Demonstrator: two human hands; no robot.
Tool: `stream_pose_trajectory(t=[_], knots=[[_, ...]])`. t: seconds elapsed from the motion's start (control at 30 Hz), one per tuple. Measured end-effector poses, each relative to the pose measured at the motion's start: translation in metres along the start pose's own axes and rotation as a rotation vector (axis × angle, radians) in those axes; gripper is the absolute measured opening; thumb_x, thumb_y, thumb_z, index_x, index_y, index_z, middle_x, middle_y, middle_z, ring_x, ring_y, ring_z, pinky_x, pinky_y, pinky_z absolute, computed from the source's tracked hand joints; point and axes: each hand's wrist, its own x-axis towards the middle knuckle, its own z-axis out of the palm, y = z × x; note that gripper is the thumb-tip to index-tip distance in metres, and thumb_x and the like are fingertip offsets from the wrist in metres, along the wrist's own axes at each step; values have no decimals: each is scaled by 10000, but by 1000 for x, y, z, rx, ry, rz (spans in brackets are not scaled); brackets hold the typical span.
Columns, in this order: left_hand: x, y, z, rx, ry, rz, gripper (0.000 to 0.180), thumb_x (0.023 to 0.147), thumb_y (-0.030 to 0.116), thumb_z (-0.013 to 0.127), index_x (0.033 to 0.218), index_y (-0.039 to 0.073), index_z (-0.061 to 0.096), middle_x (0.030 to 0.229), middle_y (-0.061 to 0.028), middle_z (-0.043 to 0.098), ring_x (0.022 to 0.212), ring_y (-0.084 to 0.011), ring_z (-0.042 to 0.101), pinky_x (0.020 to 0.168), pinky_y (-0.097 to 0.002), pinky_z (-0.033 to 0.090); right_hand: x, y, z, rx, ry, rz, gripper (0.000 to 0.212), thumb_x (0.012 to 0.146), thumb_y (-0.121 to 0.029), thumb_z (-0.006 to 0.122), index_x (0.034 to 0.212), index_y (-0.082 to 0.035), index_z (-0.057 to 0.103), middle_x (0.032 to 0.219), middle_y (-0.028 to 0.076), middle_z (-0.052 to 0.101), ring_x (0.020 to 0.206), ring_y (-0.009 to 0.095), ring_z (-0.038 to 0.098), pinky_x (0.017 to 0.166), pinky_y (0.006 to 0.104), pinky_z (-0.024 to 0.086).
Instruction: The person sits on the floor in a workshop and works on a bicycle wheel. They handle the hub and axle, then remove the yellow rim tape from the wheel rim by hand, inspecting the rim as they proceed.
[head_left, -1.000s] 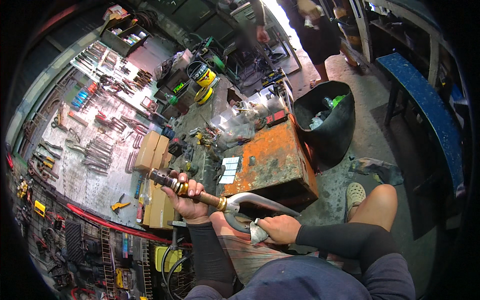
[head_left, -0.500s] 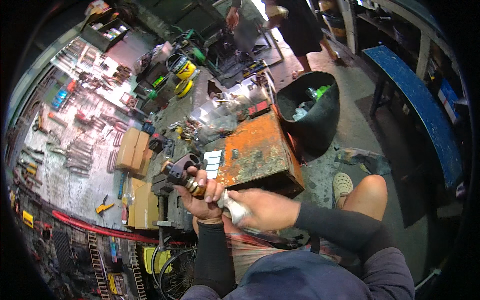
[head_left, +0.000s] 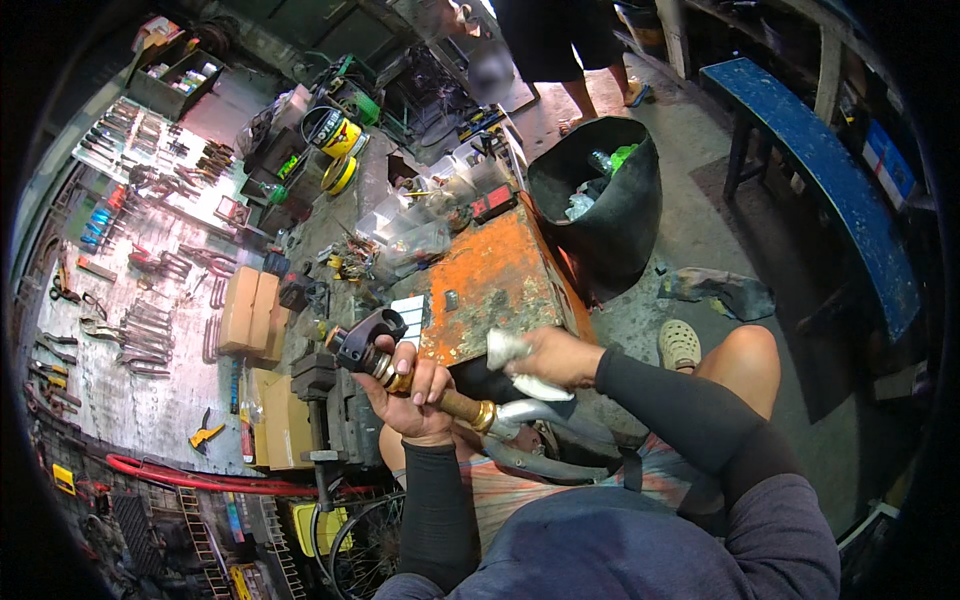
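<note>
My left hand (head_left: pixel 408 396) grips the gold-coloured steerer tube of a bicycle fork (head_left: pixel 470 408), which lies across my lap with a black stem clamp (head_left: pixel 362 338) at its far end. The grey fork legs (head_left: pixel 556 438) curve toward my body. My right hand (head_left: pixel 552 356) holds a crumpled white rag (head_left: pixel 512 364) just above the fork crown, over the edge of the orange metal box (head_left: pixel 488 282).
A black bin (head_left: pixel 606 204) with rubbish stands right of the box. A cluttered workbench (head_left: pixel 330 250) holds tins, parts and cardboard boxes (head_left: pixel 248 310); tools hang on the wall (head_left: pixel 140 300). A blue bench (head_left: pixel 820 170) is at right; another person stands at top.
The fork has swung so its stem end points up toward the bench. My right hand with the rag has lifted from the fork legs up over the crown.
</note>
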Motion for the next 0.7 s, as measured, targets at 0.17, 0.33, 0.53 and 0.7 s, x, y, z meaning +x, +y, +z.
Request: stream_pose_trajectory(t=[0.17,0.33,0.53,0.7], knots=[[4,25,-9,2,35,69,630,1161,607,585,1514,86,612,1086,-57,661,668,-131,585,628,-330,516,7,6,-53,248,-63,-36,294,1099,-297,751,1262,-52,739,1041,39,790,895,151,740,803,353,590],[-3,36,-15,103,167,132,626,1121,634,629,1462,108,627,1134,-49,679,786,-153,658,715,-327,543,-30,-3,2,-463,-229,-242,660,901,-355,945,1413,-27,687,1266,220,793,1186,330,767,1021,442,584],[-12,40,-5,719,306,167,680,1073,713,647,1395,114,650,1235,-103,739,1190,-298,743,970,-477,654,-38,-12,25,-420,-66,-207,511,883,-217,900,1327,-17,746,1105,209,830,1038,342,818,945,442,626],[-28,53,-12,644,304,102,651,1109,648,639,1459,99,638,1263,-130,730,1196,-341,728,1009,-531,629,-40,-13,26,-488,0,-179,545,861,-269,912,1345,-60,773,1154,205,834,1089,357,820,968,456,635]])
